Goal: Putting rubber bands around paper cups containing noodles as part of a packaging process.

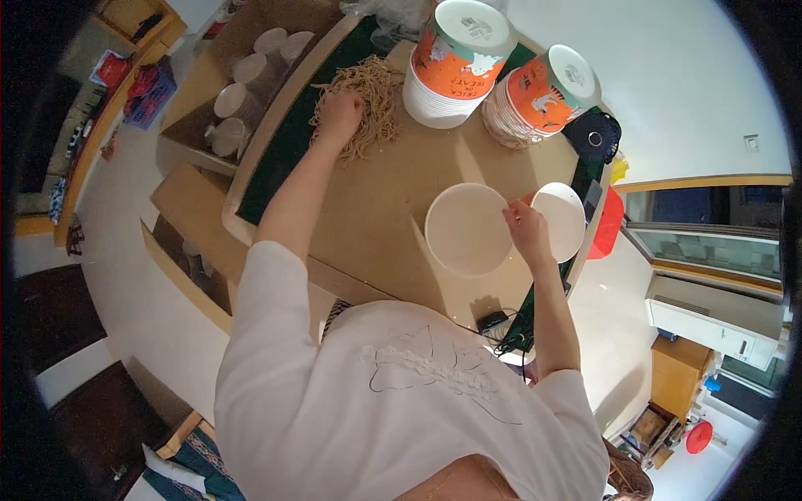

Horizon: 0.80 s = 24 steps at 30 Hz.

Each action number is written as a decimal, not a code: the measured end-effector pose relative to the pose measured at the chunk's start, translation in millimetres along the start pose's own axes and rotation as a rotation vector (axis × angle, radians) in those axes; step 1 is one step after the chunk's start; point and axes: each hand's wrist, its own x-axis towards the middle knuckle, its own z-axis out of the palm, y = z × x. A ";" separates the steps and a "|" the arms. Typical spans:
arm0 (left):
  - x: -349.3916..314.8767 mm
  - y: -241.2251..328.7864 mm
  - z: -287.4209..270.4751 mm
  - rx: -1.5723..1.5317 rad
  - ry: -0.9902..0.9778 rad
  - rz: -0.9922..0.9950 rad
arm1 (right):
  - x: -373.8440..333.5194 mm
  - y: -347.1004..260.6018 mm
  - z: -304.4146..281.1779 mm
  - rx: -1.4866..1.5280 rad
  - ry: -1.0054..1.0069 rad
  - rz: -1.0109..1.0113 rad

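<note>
My left hand (pixel 338 115) reaches into a loose heap of tan cords (pixel 373 100) at the far left of the table. Its fingers are closed among the strands, partly hidden. In front of me stands a round paper bucket (pixel 466 230) with its white inside facing up. My right hand (pixel 526 225) pinches the bucket's right rim. Just to its right is a second paper bucket (pixel 561 219), white inside, with a bit of orange outside showing; my right hand and wrist overlap its near left side.
Two upside-down stacks of orange-and-white paper buckets (pixel 458 71) (pixel 543 92) stand at the table's far side. A cardboard box of white cups (pixel 238 104) is on the left. A black adapter with cables (pixel 493 321) lies near me; a dark round object (pixel 595 136) sits far right.
</note>
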 end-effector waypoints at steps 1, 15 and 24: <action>-2.5 -3.4 8.3 -0.007 0.009 0.000 | -2.4 -5.0 0.3 0.070 -0.008 0.047; 22.6 -7.5 -28.8 -0.192 0.133 -0.031 | -68.9 -42.8 -22.9 0.431 0.178 -0.002; 11.8 -10.4 17.8 -0.028 0.031 -0.193 | -86.1 -72.6 -12.2 0.441 0.124 -0.004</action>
